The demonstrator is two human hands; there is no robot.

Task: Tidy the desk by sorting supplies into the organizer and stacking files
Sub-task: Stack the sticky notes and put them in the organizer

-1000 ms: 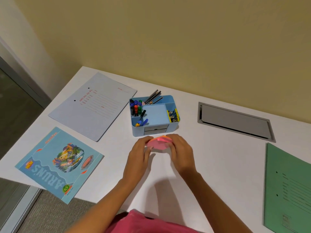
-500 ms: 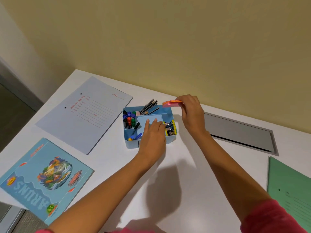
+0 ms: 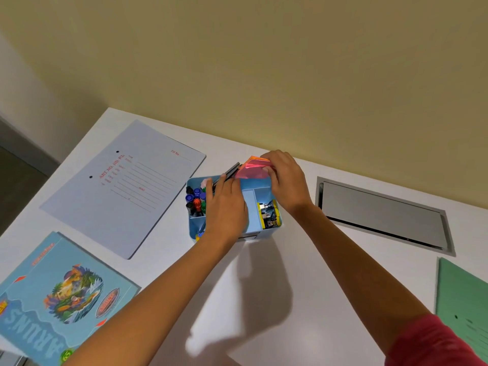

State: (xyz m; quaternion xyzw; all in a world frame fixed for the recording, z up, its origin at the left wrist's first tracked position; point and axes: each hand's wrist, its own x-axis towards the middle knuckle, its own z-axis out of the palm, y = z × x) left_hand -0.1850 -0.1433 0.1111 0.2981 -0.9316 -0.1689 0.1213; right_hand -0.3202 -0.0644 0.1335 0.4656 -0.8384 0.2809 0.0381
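Observation:
A light blue desk organizer point(image 3: 265, 233) stands mid-desk, holding markers point(image 3: 196, 199) at its left, pens point(image 3: 232, 169) at the back and binder clips point(image 3: 268, 213) at the right. My right hand point(image 3: 286, 180) pinches a pink and orange sticky note pad point(image 3: 253, 170), tilted, over the organizer's back edge. My left hand point(image 3: 227, 207) lies palm down across the organizer's middle, fingers near the pens. Three files lie flat: a pale blue file point(image 3: 126, 186) at the left, a picture-cover book point(image 3: 58, 299) at the near left, a green file point(image 3: 464, 307) at the right edge.
A grey metal cable hatch point(image 3: 383, 215) is set into the white desk point(image 3: 303, 299) right of the organizer. The yellow wall runs just behind the desk's back edge. The desk's left edge drops to the floor beside the book.
My right hand lifted the sticky note pad from the desk in front of the organizer to its back edge and tilted it down. My left hand moved onto the organizer.

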